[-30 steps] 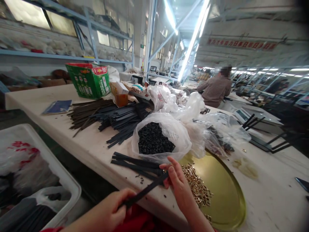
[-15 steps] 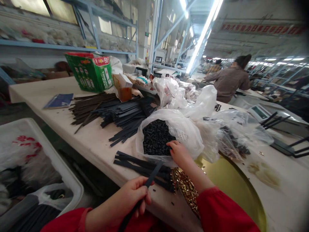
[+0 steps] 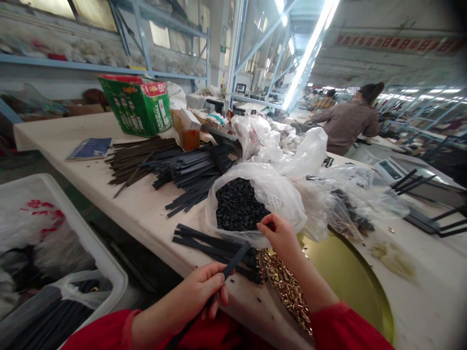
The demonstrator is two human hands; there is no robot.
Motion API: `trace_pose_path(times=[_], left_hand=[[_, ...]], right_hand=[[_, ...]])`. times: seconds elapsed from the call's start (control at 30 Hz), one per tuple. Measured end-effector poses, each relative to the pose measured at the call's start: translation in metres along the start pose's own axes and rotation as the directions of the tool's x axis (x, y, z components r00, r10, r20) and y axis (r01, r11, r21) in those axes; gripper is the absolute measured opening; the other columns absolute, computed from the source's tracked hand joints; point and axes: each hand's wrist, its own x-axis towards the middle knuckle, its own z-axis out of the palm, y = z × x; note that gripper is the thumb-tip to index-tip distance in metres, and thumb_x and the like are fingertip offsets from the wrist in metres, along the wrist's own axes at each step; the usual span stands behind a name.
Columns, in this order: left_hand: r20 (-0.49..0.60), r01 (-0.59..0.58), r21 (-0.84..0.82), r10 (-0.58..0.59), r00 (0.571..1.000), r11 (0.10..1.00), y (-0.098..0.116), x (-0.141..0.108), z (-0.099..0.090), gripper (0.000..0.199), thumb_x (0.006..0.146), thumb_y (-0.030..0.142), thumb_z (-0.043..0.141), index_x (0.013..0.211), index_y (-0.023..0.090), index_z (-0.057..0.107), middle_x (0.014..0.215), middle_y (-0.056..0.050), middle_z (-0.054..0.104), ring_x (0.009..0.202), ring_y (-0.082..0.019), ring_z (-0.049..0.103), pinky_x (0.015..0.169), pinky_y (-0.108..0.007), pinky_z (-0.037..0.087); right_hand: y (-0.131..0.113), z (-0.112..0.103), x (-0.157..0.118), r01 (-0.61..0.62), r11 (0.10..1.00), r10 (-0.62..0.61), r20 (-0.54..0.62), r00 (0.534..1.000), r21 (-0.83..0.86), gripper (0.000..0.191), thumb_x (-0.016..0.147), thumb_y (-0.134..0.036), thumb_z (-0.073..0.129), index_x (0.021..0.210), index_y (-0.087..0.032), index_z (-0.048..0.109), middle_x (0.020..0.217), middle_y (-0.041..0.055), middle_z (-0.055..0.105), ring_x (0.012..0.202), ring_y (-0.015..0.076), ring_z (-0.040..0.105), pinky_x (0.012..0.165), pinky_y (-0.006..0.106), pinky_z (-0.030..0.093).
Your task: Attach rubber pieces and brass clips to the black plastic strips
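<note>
My left hand (image 3: 208,287) is closed around a flat black strap (image 3: 236,258), whose free end points up and to the right. Over the near right edge of an open white plastic bag (image 3: 272,187), my right hand (image 3: 279,236) has thumb and fingertips pinched together. What lies in the pinch, if anything, is too small to make out. The bag holds a heap of small black loops (image 3: 239,204). Between my hands lie several black straps (image 3: 204,247) with gold-coloured ends. Under my right forearm, small gold metal fittings (image 3: 286,287) fill one side of a round gold tray (image 3: 350,277).
Bundles of dark straps (image 3: 186,167) lie farther back, near a blue booklet (image 3: 90,148), a green carton (image 3: 140,109) and a small box (image 3: 188,129). Clear plastic bags (image 3: 357,189) are to the right. A white bin (image 3: 118,277) stands left of the table. A person (image 3: 346,121) works beyond.
My right hand has drawn back slightly from the black loops towards me and to the right, fingertips pinched. The left hand still grips the strap, almost unmoved.
</note>
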Motion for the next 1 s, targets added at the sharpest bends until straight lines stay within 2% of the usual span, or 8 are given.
trace_pose_path(times=[0.07, 0.17, 0.3, 0.43, 0.53, 0.7, 0.8, 1.0], left_hand=[[0.026, -0.015, 0.012, 0.014, 1.000, 1.000, -0.002, -0.006, 0.005, 0.045, 0.073, 0.050, 0.049, 0.100, 0.013, 0.049, 0.058, 0.003, 0.055, 0.034, -0.004, 0.037, 0.034, -0.015, 0.024], [0.058, 0.000, -0.019, 0.001, 0.998, 1.000, -0.002, -0.017, 0.015, 0.044, 0.073, 0.048, 0.051, 0.101, 0.013, 0.050, 0.058, 0.003, 0.056, 0.036, -0.004, 0.039, 0.035, -0.014, 0.024], [0.112, 0.122, -0.135, -0.107, 0.988, 0.983, 0.004, -0.032, 0.024, 0.033, 0.070, 0.031, 0.054, 0.098, 0.012, 0.053, 0.062, -0.001, 0.058, 0.040, -0.005, 0.043, 0.036, -0.014, 0.027], [0.176, 0.195, -0.232, -0.156, 0.972, 0.953, 0.000, -0.037, 0.024, 0.033, 0.068, 0.020, 0.055, 0.099, 0.009, 0.056, 0.070, -0.005, 0.060, 0.049, -0.008, 0.049, 0.041, -0.014, 0.036], [0.263, 0.272, -0.327, -0.189, 0.946, 0.905, -0.011, -0.034, 0.019, 0.031, 0.072, 0.018, 0.056, 0.102, 0.010, 0.058, 0.079, -0.006, 0.060, 0.057, -0.009, 0.054, 0.044, -0.014, 0.042], [0.311, 0.374, -0.418, -0.256, 0.915, 0.828, -0.024, -0.027, 0.014, 0.027, 0.078, 0.015, 0.053, 0.104, 0.011, 0.059, 0.080, -0.005, 0.059, 0.059, -0.009, 0.056, 0.045, -0.014, 0.046], [0.309, 0.378, -0.432, -0.260, 0.915, 0.819, -0.025, -0.024, 0.014, 0.026, 0.080, 0.016, 0.051, 0.105, 0.011, 0.059, 0.081, -0.005, 0.059, 0.058, -0.009, 0.056, 0.045, -0.014, 0.047], [0.267, 0.334, -0.383, -0.243, 0.932, 0.861, -0.025, -0.022, 0.014, 0.026, 0.081, 0.019, 0.051, 0.105, 0.013, 0.060, 0.077, -0.004, 0.058, 0.056, -0.008, 0.054, 0.044, -0.012, 0.044]], right_hand=[[-0.013, -0.002, -0.027, -0.116, 0.913, 0.115, 0.027, 0.993, 0.391, 0.022, 0.079, -0.039, 0.054, 0.074, -0.017, 0.054, 0.061, -0.0010, 0.055, 0.057, 0.0137, 0.053, 0.056, 0.026, 0.043], [-0.028, 0.004, -0.069, -0.276, 0.557, 0.298, 0.122, 0.947, 0.783, 0.032, 0.068, -0.043, 0.067, 0.085, -0.017, 0.059, 0.071, -0.0003, 0.060, 0.059, 0.0119, 0.056, 0.059, 0.026, 0.048], [-0.036, 0.013, -0.110, -0.371, 0.183, 0.421, 0.268, 0.866, 0.910, 0.040, 0.059, -0.035, 0.077, 0.093, -0.018, 0.065, 0.084, 0.0019, 0.067, 0.068, 0.0111, 0.061, 0.068, 0.025, 0.053], [-0.037, 0.014, -0.130, -0.423, -0.024, 0.425, 0.392, 0.816, 0.906, 0.037, 0.054, -0.025, 0.081, 0.087, -0.017, 0.068, 0.082, 0.0019, 0.070, 0.071, 0.0094, 0.064, 0.071, 0.018, 0.053], [-0.035, 0.014, -0.140, -0.458, -0.085, 0.410, 0.450, 0.793, 0.885, 0.037, 0.053, -0.020, 0.082, 0.088, -0.017, 0.069, 0.080, 0.0027, 0.071, 0.071, 0.0090, 0.065, 0.071, 0.016, 0.054], [-0.028, 0.016, -0.153, -0.472, -0.064, 0.447, 0.449, 0.774, 0.879, 0.039, 0.055, -0.021, 0.081, 0.092, -0.018, 0.069, 0.066, -0.0029, 0.066, 0.055, 0.0045, 0.057, 0.051, 0.009, 0.049], [-0.027, 0.018, -0.155, -0.468, -0.070, 0.470, 0.443, 0.764, 0.881, 0.041, 0.055, -0.020, 0.081, 0.093, -0.018, 0.068, 0.060, -0.0054, 0.062, 0.050, 0.0030, 0.054, 0.049, 0.008, 0.048], [-0.030, 0.021, -0.153, -0.470, -0.109, 0.509, 0.455, 0.731, 0.876, 0.041, 0.050, -0.020, 0.084, 0.087, -0.015, 0.068, 0.065, -0.0009, 0.067, 0.055, 0.0057, 0.060, 0.055, 0.011, 0.053]])
